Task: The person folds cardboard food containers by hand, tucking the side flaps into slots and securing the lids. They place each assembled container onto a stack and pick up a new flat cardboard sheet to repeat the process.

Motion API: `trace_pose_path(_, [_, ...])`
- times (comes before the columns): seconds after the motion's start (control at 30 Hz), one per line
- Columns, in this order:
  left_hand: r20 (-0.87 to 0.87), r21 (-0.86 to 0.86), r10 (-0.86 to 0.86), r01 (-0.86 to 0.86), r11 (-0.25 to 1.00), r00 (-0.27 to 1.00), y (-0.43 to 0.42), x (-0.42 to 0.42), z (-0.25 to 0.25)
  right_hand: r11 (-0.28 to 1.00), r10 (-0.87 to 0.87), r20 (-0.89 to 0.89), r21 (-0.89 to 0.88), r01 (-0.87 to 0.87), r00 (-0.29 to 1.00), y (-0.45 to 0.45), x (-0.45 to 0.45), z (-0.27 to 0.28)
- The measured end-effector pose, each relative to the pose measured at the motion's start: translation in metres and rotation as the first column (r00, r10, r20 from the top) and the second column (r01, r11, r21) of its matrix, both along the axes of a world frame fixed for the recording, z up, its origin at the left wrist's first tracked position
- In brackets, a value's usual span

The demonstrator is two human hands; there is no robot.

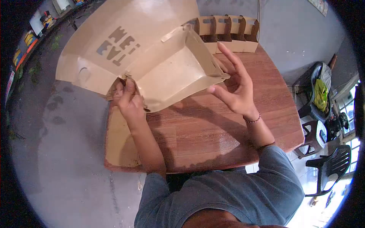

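A brown cardboard box (pixel 167 70) is held up over the table, its open tray side facing me. Its large lid flap (pixel 152 22) stretches up and to the left, with cut-out letters in it. My left hand (pixel 130 99) pinches the folded lower-left corner of the box between thumb and fingers. At the opposite end, my right hand (pixel 240 87) has its thumb and fingers spread around the right corner. Some right fingers are partly behind the wall, and I cannot tell whether they touch it.
Several cardboard carriers with handle slots (pixel 232 34) stand in a row at the back of the wooden table (pixel 205 129). A flat tan sheet (pixel 121 138) lies at the table's left edge. On the right are a dark plastic chair (pixel 330 167) and a stool (pixel 313 138).
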State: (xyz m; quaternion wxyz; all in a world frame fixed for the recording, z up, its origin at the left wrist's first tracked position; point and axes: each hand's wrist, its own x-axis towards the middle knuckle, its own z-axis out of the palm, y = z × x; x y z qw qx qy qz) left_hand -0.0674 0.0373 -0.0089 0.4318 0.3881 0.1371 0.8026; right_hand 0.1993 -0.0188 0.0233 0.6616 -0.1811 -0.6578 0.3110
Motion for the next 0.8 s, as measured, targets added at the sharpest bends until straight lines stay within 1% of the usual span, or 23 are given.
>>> trace_pose_path(0.03, [-0.045,-0.039,0.052,-0.054,0.998,0.998,0.001,0.002,0.0,1.0,-0.001,0.0,0.0,0.001,1.0,0.001,0.001,-0.002])
trace_pose_path(0.07, [0.01,0.003,-0.005,0.005,1.0,1.0,0.002,0.006,0.001,0.993,-0.112,0.107,0.048,0.108,0.988,0.002,0.002,-0.005])
trace_pose_path(0.1, [0.01,0.003,-0.006,0.006,1.0,1.0,0.002,0.006,0.0,0.972,-0.226,0.207,0.108,0.207,0.952,0.003,0.003,-0.006])
trace_pose_path(0.13, [-0.016,-0.002,-0.015,0.015,1.0,1.0,0.003,0.006,0.0,0.972,-0.226,0.207,0.108,0.208,0.952,0.003,0.003,-0.007])
trace_pose_path(0.2, [-0.042,-0.008,-0.024,0.024,1.0,0.999,0.005,0.005,-0.001,0.959,-0.258,0.162,0.159,0.233,0.952,0.004,0.001,-0.008])
trace_pose_path(0.23, [-0.038,-0.081,-0.056,0.053,0.995,0.998,0.006,0.003,-0.002,0.96,-0.258,0.162,0.158,0.233,0.953,0.004,0.001,-0.009])
trace_pose_path(0.27, [-0.03,-0.154,-0.088,0.082,0.985,0.996,0.008,0.0,-0.003,0.959,-0.246,0.125,0.173,0.224,0.961,0.005,0.001,-0.01])
trace_pose_path(0.3, [-0.03,-0.157,-0.086,0.08,0.984,0.996,0.013,-0.005,-0.011,0.959,-0.234,0.087,0.186,0.214,0.968,0.006,0.001,-0.011])
trace_pose_path(0.33, [0.001,-0.195,-0.143,0.141,0.971,0.99,0.02,-0.01,-0.021,0.959,-0.232,0.089,0.185,0.213,0.969,0.005,0.001,-0.011])
trace_pose_path(0.37, [0.034,-0.231,-0.199,0.202,0.952,0.979,0.027,-0.013,-0.029,0.953,-0.269,0.068,0.161,0.255,0.961,0.005,0.001,-0.01])
trace_pose_path(0.4, [0.037,-0.233,-0.198,0.201,0.951,0.979,0.026,-0.005,-0.025,0.945,-0.305,0.048,0.136,0.296,0.951,0.005,0.001,-0.01])
trace_pose_path(0.43, [0.057,-0.282,-0.173,0.182,0.942,0.983,0.023,0.009,-0.016,0.946,-0.304,0.051,0.134,0.295,0.951,0.005,0.002,-0.01])
trace_pose_path(0.47, [0.075,-0.33,-0.146,0.162,0.93,0.986,0.021,0.017,-0.012,0.938,-0.336,0.004,0.086,0.335,0.942,0.007,0.003,-0.01])
trace_pose_path(0.5, [0.077,-0.332,-0.144,0.162,0.929,0.987,0.024,0.015,-0.014,0.928,-0.37,-0.041,0.035,0.371,0.928,0.01,0.005,-0.01])
trace_pose_path(0.53, [-0.14,-0.35,-0.204,0.144,0.926,0.969,0.027,0.012,-0.019,0.901,-0.433,-0.044,0.007,0.434,0.9,0.012,0.009,-0.008])
trace_pose_path(0.57, [-0.349,-0.365,-0.259,0.124,0.923,0.901,0.028,0.01,-0.022,0.901,-0.433,-0.04,0.006,0.434,0.9,0.016,0.013,-0.007])
trace_pose_path(0.6, [-0.463,-0.42,-0.305,0.097,0.902,0.832,0.004,0.024,0.008,0.852,-0.521,-0.014,0.052,0.521,0.854,0.02,0.019,-0.006])
trace_pose_path(0.63, [-0.46,-0.421,-0.309,0.102,0.901,0.832,0.005,0.023,0.009,0.792,-0.605,0.007,0.101,0.602,0.796,0.025,0.026,-0.006])
trace_pose_path(0.67, [-0.599,-0.46,-0.349,0.048,0.887,0.72,0.007,0.021,0.01,0.761,-0.637,0.01,0.168,0.626,0.771,0.033,0.035,-0.011])
trace_pose_path(0.7, [-0.714,-0.487,-0.389,-0.014,0.873,0.582,0.009,0.018,0.011,0.758,-0.64,0.012,0.169,0.63,0.768,0.035,0.037,-0.008])
trace_pose_path(0.73, [-0.728,-0.492,-0.433,0.036,0.87,0.532,0.006,0.018,0.016,0.703,-0.693,0.04,0.255,0.664,0.719,0.036,0.039,-0.005])
trace_pose_path(0.77, [-0.727,-0.491,-0.436,0.041,0.87,0.531,0.003,0.019,0.014,0.642,-0.744,0.061,0.342,0.686,0.666,0.035,0.04,-0.003])
trace_pose_path(0.8, [-0.714,-0.402,-0.394,0.123,0.908,0.579,-0.001,0.019,0.011,0.639,-0.747,0.062,0.342,0.689,0.662,0.035,0.041,-0.003])
